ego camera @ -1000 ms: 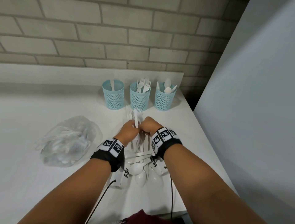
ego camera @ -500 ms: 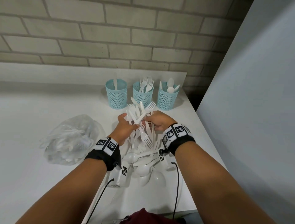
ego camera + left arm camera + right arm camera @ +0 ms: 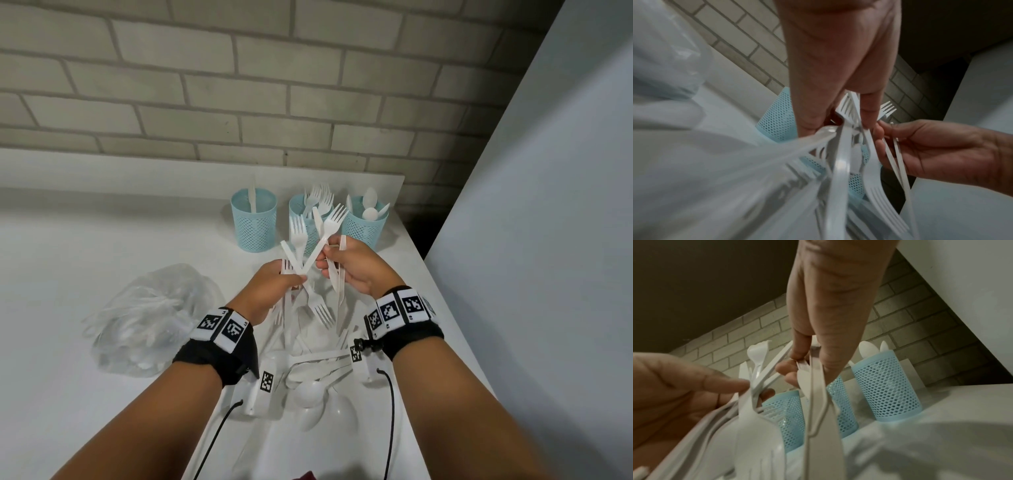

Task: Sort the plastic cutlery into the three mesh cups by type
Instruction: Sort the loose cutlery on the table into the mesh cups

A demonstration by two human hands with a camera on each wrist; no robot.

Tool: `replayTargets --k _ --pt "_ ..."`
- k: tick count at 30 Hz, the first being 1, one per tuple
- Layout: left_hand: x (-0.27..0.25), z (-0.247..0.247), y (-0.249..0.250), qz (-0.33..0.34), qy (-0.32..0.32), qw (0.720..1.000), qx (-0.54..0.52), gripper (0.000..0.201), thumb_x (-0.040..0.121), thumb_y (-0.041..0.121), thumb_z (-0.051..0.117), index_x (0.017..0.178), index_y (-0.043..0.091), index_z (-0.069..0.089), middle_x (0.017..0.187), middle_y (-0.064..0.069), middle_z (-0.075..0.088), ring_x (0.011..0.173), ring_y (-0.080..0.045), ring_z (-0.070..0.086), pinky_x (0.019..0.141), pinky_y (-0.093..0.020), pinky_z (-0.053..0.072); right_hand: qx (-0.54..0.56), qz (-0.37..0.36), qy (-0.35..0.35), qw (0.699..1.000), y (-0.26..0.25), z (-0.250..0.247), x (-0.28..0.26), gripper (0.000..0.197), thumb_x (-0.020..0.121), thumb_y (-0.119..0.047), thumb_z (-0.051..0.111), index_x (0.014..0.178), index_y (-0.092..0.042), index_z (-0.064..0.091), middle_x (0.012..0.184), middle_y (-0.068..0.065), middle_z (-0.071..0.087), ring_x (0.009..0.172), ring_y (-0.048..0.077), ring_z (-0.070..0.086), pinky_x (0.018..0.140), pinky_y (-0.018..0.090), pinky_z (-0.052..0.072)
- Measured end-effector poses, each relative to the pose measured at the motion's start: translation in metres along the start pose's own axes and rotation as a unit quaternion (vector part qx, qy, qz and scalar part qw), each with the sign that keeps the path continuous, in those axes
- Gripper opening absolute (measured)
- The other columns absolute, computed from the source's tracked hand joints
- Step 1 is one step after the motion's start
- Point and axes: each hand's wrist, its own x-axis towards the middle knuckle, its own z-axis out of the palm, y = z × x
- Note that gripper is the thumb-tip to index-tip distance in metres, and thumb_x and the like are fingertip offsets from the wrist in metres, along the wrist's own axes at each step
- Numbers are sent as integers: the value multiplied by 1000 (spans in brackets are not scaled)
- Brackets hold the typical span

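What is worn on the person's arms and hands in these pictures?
The hands are bare, left hand and right hand. Each wrist has a black band with white black-patterned marker squares. A white camera block with a black cable hangs under each wrist.

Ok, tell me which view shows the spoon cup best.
The head view: the spoon cup stands whole at the row's right end, spoons inside. The right wrist view shows it tilted and soft. In the left wrist view I cannot single it out.

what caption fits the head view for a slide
Both hands, left hand and right hand, hold white plastic forks before three mesh cups.
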Motion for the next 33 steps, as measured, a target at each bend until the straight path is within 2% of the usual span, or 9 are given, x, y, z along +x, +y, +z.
replayTargets --k 4,7,11,16,20,24,28,31,33 --pt "1 0 10 2 -15 999 -44 16 96 11 48 104 10 62 89 -11 61 78 -22 54 67 -30 45 20 -14 -3 1000 -7 8 0 14 98 -9 46 87 -16 53 73 5 56 64 13 55 64 24 51" --pt "1 0 17 16 -9 997 -68 20 97 17 48 112 13 60 89 -6 59 76 -15 52 64 -29 44 36 -28 -1 999 -11 14 1 15 98 -10 44 86 -15 51 72 5 54 62 13 52 62 24 50" --pt "2 1 21 45 0 996 -74 19 97 15 46 110 16 61 90 -3 63 76 -12 58 68 -30 46 59 -41 -8 997 -19 22 2 7 98 -12 45 98 -11 52 72 5 52 61 12 51 55 19 50" --pt "1 7 25 75 6 995 -66 19 98 18 43 99 25 61 80 9 65 74 -5 60 67 -25 49 102 -45 -11 994 -27 31 1 16 97 -14 47 112 -8 49 71 4 50 60 12 50 50 18 50" --pt "3 8 30 117 55 990 -48 22 97 19 44 107 28 61 104 4 68 99 -12 63 86 -27 49 124 -56 -19 991 -33 35 2 7 97 -13 47 99 -11 54 73 4 53 63 11 54 55 18 53" --pt "9 6 29 150 80 984 -45 26 95 18 48 119 19 58 116 -2 66 111 -15 60 100 -33 45 174 -64 -25 982 -42 37 1 13 98 -12 46 88 -13 55 73 3 54 61 10 56 55 19 54" --pt "12 6 27 161 105 981 -24 23 96 19 50 117 14 59 111 -8 67 105 -22 62 95 -35 49 219 -76 -14 973 -47 36 2 13 97 -10 46 88 -10 55 74 5 55 67 13 57 61 21 55" --pt "13 8 29 153 149 977 -21 21 97 15 45 115 7 55 97 -4 63 92 -19 60 85 -27 48 228 -81 5 970 -50 33 3 10 97 -9 46 90 -9 54 81 9 61 69 15 65 68 24 57" --pt "14 9 30 145 156 977 -27 20 97 12 44 113 6 54 95 -4 61 90 -18 59 86 -30 47 236 -81 9 968 -52 31 3 10 98 -8 44 93 -7 52 97 16 64 85 23 67 78 30 56"
